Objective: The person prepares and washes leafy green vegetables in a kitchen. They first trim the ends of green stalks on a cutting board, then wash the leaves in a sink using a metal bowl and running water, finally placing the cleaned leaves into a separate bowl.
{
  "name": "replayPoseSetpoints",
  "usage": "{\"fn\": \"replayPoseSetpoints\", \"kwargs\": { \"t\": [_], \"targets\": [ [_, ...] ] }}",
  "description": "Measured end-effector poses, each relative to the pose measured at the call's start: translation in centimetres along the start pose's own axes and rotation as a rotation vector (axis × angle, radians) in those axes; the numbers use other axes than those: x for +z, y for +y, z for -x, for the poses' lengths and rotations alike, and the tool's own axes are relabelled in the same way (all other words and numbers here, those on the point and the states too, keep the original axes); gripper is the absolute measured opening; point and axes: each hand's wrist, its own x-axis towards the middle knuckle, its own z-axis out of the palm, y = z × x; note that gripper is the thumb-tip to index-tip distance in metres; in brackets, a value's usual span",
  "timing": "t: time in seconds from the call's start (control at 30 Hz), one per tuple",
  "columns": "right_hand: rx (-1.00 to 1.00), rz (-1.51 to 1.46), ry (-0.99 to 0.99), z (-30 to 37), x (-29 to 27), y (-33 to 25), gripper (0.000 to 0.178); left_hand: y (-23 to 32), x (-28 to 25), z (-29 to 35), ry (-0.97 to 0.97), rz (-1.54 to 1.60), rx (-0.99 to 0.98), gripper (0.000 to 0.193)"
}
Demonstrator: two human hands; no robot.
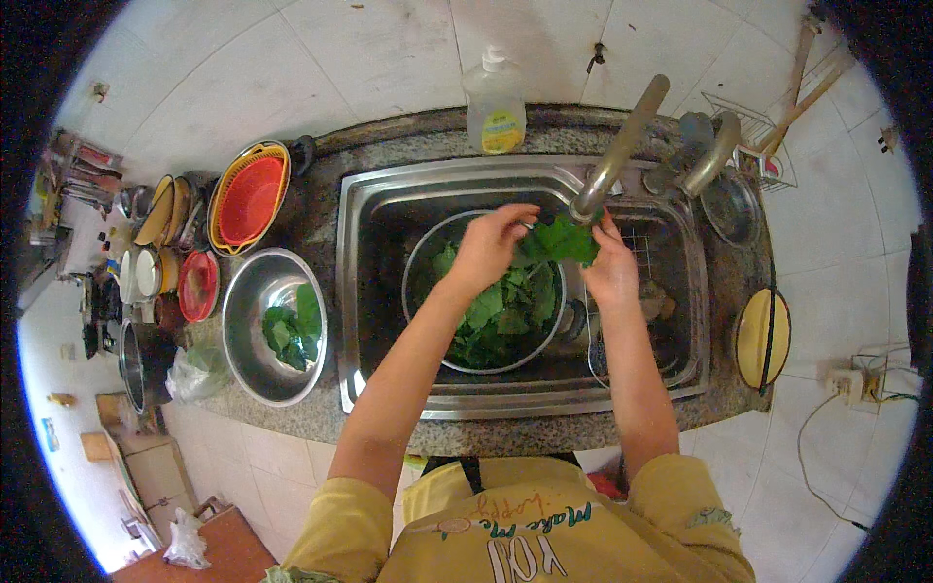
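Observation:
Under the faucet spout (588, 204), a broad green leaf (566, 241) is stretched between my hands. My right hand (614, 267) grips its right edge between thumb and fingers. At the leaf's left side, my left hand (489, 250) is closed in a pinch, its fingertips partly hidden by the hand. Below my left hand, a round metal basin (409, 291) sits in the sink, with many green leaves (501, 316) in it. To the left on the counter stands a steel bowl (243, 335) containing several more leaves (293, 328).
The double sink (374, 398) has a wire rack (641, 255) in its right part. Behind it stands a soap bottle (496, 112). Red and yellow baskets (248, 199), a red bowl (199, 285) and a dark pot (146, 364) crowd the left. A yellow oval dish (750, 338) lies right.

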Motion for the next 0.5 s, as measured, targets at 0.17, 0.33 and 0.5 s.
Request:
{"fn": "replayPoseSetpoints", "kwargs": {
  "t": [0.17,0.33,0.5],
  "targets": [
    [0.009,-0.168,-0.104,-0.5,-0.8,0.8,0.039,1.1,1.9,0.1,-0.015,0.111,-0.127,0.036],
    [-0.106,0.296,-0.114,0.1,-1.7,0.7,0.042,0.4,1.9,-0.4,-0.113,0.123,-0.24,0.022],
    [-0.287,0.99,-0.157,1.1,-0.5,-1.3,0.031,1.0,1.1,-0.6,-0.106,-0.038,-0.151,0.015]
  ]
}}
